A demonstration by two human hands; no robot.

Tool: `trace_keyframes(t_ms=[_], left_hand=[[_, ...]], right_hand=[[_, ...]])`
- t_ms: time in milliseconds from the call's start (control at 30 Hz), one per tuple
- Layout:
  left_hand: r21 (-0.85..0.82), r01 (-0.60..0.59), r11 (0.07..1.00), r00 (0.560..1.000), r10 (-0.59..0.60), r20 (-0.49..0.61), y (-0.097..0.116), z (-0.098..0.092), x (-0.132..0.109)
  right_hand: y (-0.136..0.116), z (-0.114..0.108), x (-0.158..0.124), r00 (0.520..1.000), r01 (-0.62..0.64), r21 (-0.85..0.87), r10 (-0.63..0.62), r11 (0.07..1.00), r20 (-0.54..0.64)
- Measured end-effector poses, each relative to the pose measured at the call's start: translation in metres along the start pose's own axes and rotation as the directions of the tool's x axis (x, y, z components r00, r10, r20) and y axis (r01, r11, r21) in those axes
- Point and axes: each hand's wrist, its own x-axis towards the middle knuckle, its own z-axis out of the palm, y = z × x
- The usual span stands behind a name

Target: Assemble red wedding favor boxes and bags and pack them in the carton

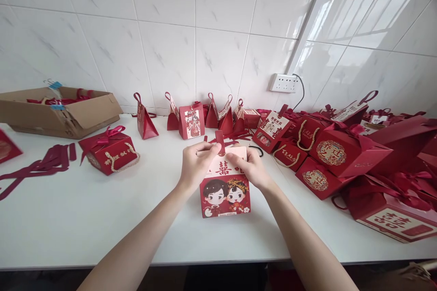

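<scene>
A red gift box (226, 195) with two cartoon faces and a cream upper panel stands upright near the middle of the white table. My left hand (200, 159) pinches a dark red ribbon (219, 140) at the top of this box, its thumb on the strip. On the other side, my right hand (248, 163) grips the box's cream top edge, thumb in front and fingers behind. The ribbon rises upright between both hands. Its lower end, at the box top, is partly hidden by the thumbs.
At left are a red box with rope handles (112, 150), loose dark red ribbons (44, 163) and a cardboard tray (78, 116). Small triangular boxes (146, 120) line the tiled wall. Red gift boxes (334, 154) pile up at right, below a power strip (283, 83).
</scene>
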Motion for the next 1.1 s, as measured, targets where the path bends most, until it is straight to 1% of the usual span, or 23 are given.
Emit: trace_keyframes(t_ms=[133, 267, 333, 500, 600, 667, 767, 833, 1033, 1100], left_hand=[[-0.001, -0.013, 1.000, 1.000, 0.013, 0.020, 0.001, -0.001, 0.001], [0.050, -0.087, 0.995, 0.994, 0.083, 0.076, 0.003, -0.003, 0.000], [0.062, -0.102, 0.993, 0.991, 0.096, 0.088, 0.004, -0.003, -0.001], [0.067, -0.081, 0.994, 0.996, 0.078, 0.048, 0.002, -0.001, -0.003], [0.073, -0.058, 0.996, 0.997, 0.053, 0.062, 0.001, -0.001, -0.001], [0.068, -0.046, 0.997, 0.994, 0.038, 0.105, 0.000, -0.002, 0.002], [0.023, -0.017, 1.000, 0.978, 0.012, 0.209, -0.002, -0.005, 0.006], [-0.005, 0.006, 1.000, 0.970, -0.004, 0.245, -0.003, -0.006, 0.009], [0.028, 0.000, 1.000, 0.983, -0.006, 0.184, -0.008, -0.007, 0.009], [0.032, 0.020, 0.999, 0.983, -0.026, 0.181, -0.009, -0.007, 0.009]], right_hand=[[-0.001, -0.001, 0.001, 1.000, -0.007, 0.009, 0.007, 1.000, 0.021], [-0.007, -0.001, 0.001, 0.999, -0.031, -0.014, 0.032, 0.999, 0.035], [-0.008, -0.001, 0.001, 0.999, -0.038, -0.036, 0.038, 0.999, 0.025], [-0.006, 0.000, 0.001, 0.999, -0.025, -0.053, 0.026, 0.998, 0.020], [-0.004, 0.000, 0.001, 1.000, -0.018, -0.060, 0.019, 0.998, 0.016], [-0.004, 0.000, 0.001, 1.000, -0.026, -0.062, 0.026, 0.998, 0.004], [-0.004, 0.000, 0.001, 0.998, -0.057, -0.060, 0.056, 0.997, -0.021], [-0.004, 0.000, 0.002, 0.996, -0.089, -0.049, 0.087, 0.995, -0.033], [-0.002, 0.000, 0.005, 0.994, -0.102, -0.034, 0.100, 0.994, -0.036], [-0.002, 0.000, 0.005, 0.993, -0.116, -0.036, 0.115, 0.993, -0.030]])
